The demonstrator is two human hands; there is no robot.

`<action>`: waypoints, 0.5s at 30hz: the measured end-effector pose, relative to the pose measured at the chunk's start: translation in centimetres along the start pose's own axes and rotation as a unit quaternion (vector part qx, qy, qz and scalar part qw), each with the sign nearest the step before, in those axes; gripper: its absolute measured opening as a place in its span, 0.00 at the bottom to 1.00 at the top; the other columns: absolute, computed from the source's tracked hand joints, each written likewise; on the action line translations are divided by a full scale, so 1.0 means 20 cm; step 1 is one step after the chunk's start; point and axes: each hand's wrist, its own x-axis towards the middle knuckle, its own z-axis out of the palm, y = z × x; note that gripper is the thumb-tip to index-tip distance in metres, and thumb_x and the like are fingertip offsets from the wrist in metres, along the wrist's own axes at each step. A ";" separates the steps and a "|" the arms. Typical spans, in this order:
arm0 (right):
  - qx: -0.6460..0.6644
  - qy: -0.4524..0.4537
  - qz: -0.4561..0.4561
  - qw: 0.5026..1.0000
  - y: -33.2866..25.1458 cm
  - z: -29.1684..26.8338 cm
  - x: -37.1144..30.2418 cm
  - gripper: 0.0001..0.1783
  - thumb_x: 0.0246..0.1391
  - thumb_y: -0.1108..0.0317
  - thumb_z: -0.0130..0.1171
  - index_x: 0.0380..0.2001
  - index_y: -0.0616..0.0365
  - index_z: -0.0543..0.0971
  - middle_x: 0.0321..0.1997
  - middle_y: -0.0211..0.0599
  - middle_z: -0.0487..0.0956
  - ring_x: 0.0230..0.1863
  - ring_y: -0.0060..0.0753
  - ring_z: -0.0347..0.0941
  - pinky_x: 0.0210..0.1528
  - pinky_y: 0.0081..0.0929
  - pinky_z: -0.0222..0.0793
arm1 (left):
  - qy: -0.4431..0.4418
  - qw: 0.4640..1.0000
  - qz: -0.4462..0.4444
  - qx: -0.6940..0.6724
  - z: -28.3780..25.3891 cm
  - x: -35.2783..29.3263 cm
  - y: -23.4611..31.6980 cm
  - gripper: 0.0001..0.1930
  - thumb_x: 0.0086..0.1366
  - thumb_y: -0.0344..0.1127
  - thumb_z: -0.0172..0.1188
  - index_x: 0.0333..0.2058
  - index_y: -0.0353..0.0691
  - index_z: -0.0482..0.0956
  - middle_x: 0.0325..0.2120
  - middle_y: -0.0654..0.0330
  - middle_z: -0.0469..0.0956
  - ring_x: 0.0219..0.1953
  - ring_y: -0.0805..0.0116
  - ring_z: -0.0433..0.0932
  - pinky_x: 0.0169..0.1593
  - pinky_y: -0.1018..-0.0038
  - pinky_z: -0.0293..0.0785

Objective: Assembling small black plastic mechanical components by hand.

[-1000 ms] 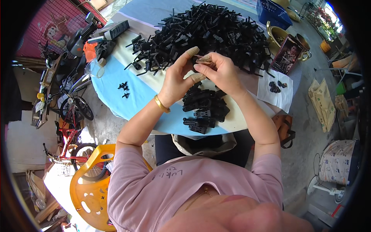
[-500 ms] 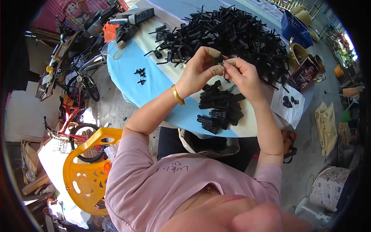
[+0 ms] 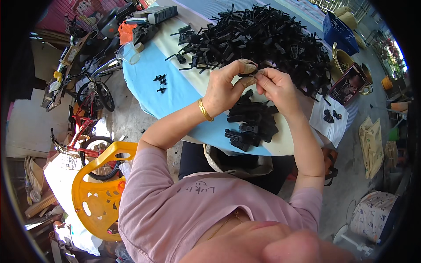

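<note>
Over the table, my left hand (image 3: 222, 90) pinches a small black plastic part (image 3: 254, 73), mostly hidden by the fingers. Tan coverings wrap the thumb and forefinger of that hand. My right hand (image 3: 277, 91) meets it from the right, its thumb and forefinger closed at the same part. Just beyond both hands rises a big heap of black plastic pieces with thin prongs (image 3: 263, 39). Closer to me lies a smaller stack of longer black pieces (image 3: 252, 120), partly under my wrists.
Several tiny black pieces (image 3: 161, 83) lie on the blue tablecloth (image 3: 142, 70) at left. A white sheet (image 3: 325, 127) with small black bits is at right, near a propped-up phone (image 3: 348, 85). A yellow chair (image 3: 94, 188) stands left of me; a blue basket (image 3: 337, 33) sits far right.
My left hand's fingers have come lower and closer together around the small part. My right fingertips still meet them. The whole view has shifted slightly.
</note>
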 end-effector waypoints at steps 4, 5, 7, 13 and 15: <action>-0.033 0.023 -0.117 0.992 0.02 -0.03 0.01 0.07 0.56 0.68 0.51 0.31 0.60 0.74 0.21 0.23 0.71 0.20 0.07 0.58 0.22 0.08 0.53 | 0.033 0.939 -0.086 -0.331 0.02 0.06 0.00 0.13 0.56 0.23 0.56 0.40 0.34 0.66 0.42 0.53 0.73 0.40 0.63 0.76 0.44 0.73 0.72; -0.032 0.058 -0.156 0.986 0.00 -0.04 0.00 0.06 0.54 0.69 0.53 0.31 0.60 0.74 0.23 0.23 0.71 0.21 0.07 0.59 0.24 0.07 0.55 | 0.023 0.914 -0.118 -0.389 -0.02 0.08 0.01 0.11 0.61 0.25 0.51 0.42 0.35 0.63 0.46 0.52 0.69 0.43 0.59 0.74 0.46 0.71 0.72; -0.032 0.094 -0.194 0.976 -0.02 -0.05 -0.01 0.05 0.52 0.71 0.56 0.32 0.61 0.74 0.24 0.23 0.71 0.22 0.07 0.60 0.26 0.07 0.57 | 0.036 0.842 -0.212 -0.494 -0.08 0.10 0.02 0.09 0.64 0.30 0.46 0.42 0.36 0.64 0.46 0.51 0.69 0.45 0.57 0.73 0.47 0.68 0.72; -0.087 0.062 -0.264 0.959 -0.04 -0.03 -0.03 0.06 0.44 0.77 0.62 0.26 0.64 0.74 0.26 0.25 0.73 0.25 0.10 0.66 0.28 0.08 0.61 | -0.020 0.736 -0.296 -0.609 -0.07 0.08 -0.03 0.13 0.65 0.29 0.42 0.47 0.32 0.62 0.41 0.51 0.69 0.45 0.55 0.73 0.49 0.66 0.73; -0.100 0.022 -0.255 0.961 -0.07 -0.05 -0.05 0.06 0.43 0.77 0.62 0.25 0.64 0.74 0.26 0.26 0.73 0.25 0.11 0.66 0.27 0.08 0.61 | -0.020 0.724 -0.306 -0.618 -0.05 0.07 -0.05 0.15 0.65 0.28 0.42 0.50 0.33 0.61 0.40 0.52 0.69 0.43 0.56 0.74 0.48 0.66 0.74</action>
